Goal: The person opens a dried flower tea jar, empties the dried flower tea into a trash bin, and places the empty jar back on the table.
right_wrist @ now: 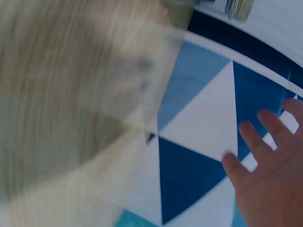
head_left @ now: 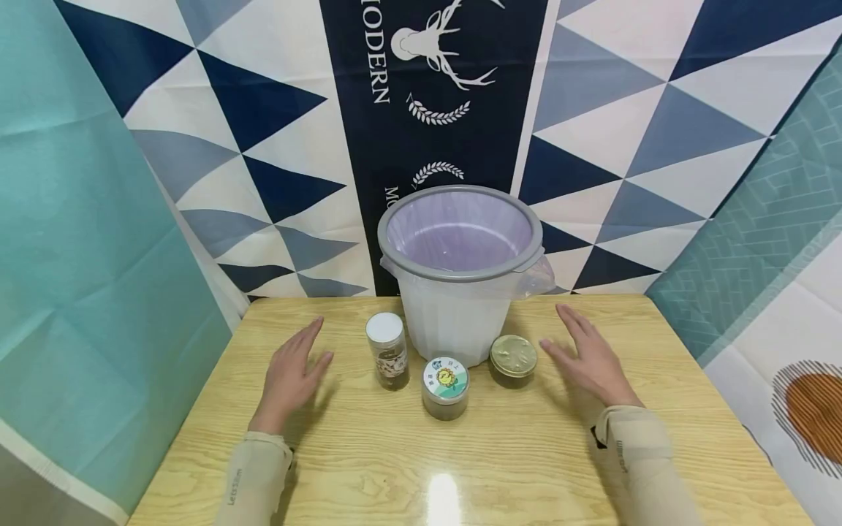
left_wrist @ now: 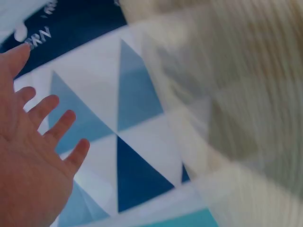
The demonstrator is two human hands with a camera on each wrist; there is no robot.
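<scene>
Over the left part of the table, my left hand (head_left: 291,376) holds nothing, its fingers extended; the left wrist view shows its palm and spread fingers (left_wrist: 59,127). Nearest to it stands a tall clear jar (head_left: 391,358) with a white lid and dark contents. A short round tin (head_left: 446,391) with a flower-printed lid sits in the middle. To its right is a low jar (head_left: 513,360) with a gold lid. My right hand (head_left: 590,361) is just right of that jar, apart from it, fingers extended and holding nothing; its palm (right_wrist: 274,184) shows in the right wrist view.
Behind the jars stands a white bin (head_left: 454,314) with a grey rim and a clear plastic liner (head_left: 538,276) hanging out at the right. The wooden table (head_left: 368,467) ends against a triangle-patterned cloth (head_left: 289,168). A teal cloth (head_left: 99,241) hangs at the left.
</scene>
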